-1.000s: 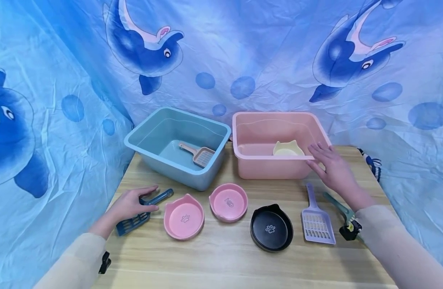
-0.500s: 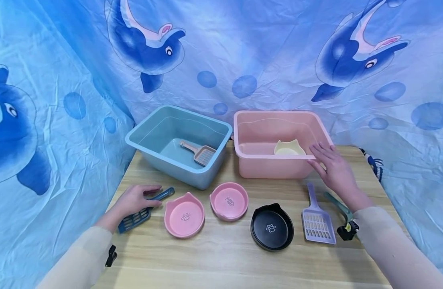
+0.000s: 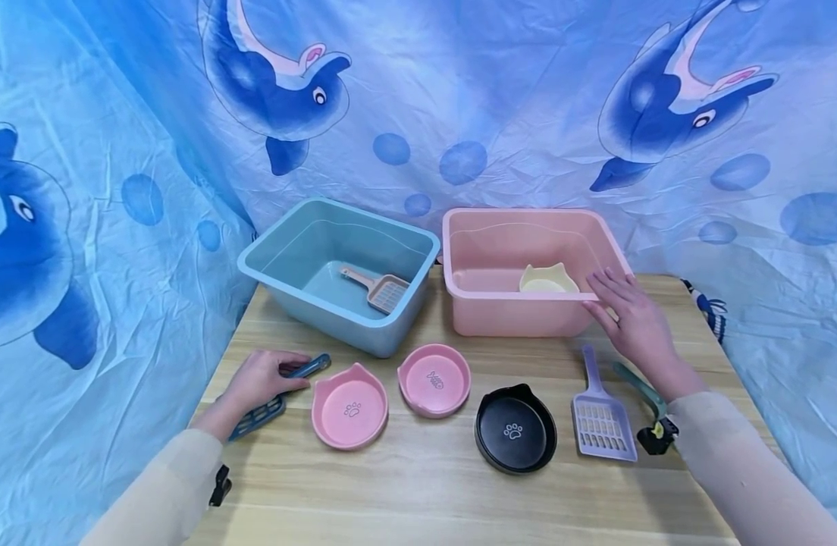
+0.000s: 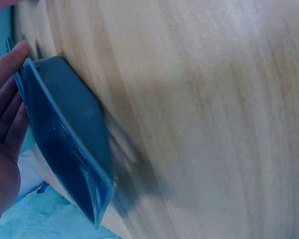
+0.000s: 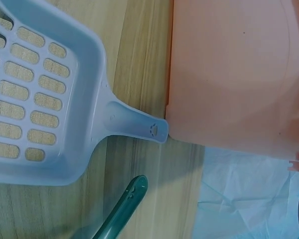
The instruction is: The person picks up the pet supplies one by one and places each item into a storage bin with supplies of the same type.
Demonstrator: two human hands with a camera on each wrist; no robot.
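My left hand (image 3: 258,379) pinches the handle of a dark blue slotted litter scoop (image 3: 311,366) at the table's left; the thumb lies on one side, fingers on the other. In the left wrist view the scoop's blade (image 4: 65,134) is tilted and casts a shadow on the wood. My right hand (image 3: 626,315) rests at the front right corner of a pink litter box (image 3: 521,317), fingers extended over its rim and thumb by the front wall. Below that hand lie a lilac scoop (image 3: 603,417) and a green scoop (image 3: 640,387), the latter partly hidden by the sleeve.
A blue litter box (image 3: 323,311) holds a beige scoop (image 3: 387,293); a cream cat-ear bowl (image 3: 548,280) sits inside the pink box. Two pink bowls (image 3: 350,409) and a black bowl (image 3: 516,428) stand along the table's middle. A dolphin-print cloth (image 3: 528,91) hangs behind.
My left hand has moved slightly right and its fingers have come together on the blue scoop's handle. The scoop's blade has shifted a little. The right hand stays at the pink box.
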